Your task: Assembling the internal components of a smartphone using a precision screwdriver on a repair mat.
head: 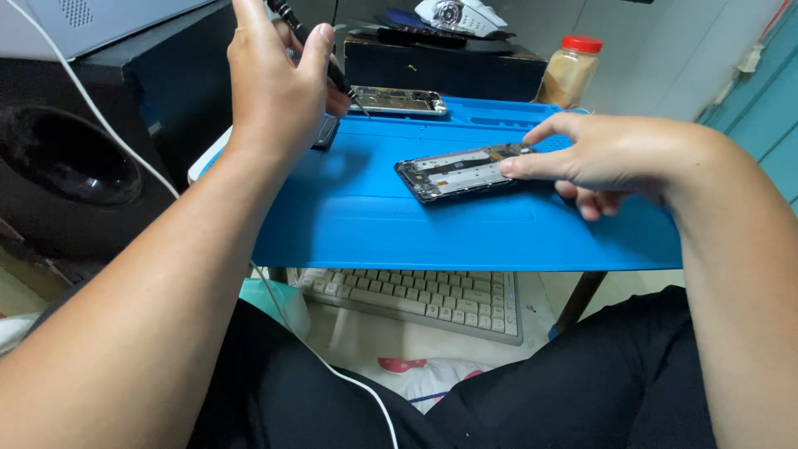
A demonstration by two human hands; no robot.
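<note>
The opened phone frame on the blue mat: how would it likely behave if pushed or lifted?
The phone frame looks thin and flat, so probably light and unlikely to roll. Its exposed insides suggest fragility. The right hand pins one end, hinting it could slide on the blue mat.

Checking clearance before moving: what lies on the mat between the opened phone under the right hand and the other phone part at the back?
Only bare blue mat separates the opened phone from the rear phone part, per the head view.

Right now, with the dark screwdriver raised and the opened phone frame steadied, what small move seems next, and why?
Probably lower the thin dark screwdriver in the left hand toward the opened phone frame. The right hand pins its edge on the blue mat, while the tip hangs well off it.
</note>
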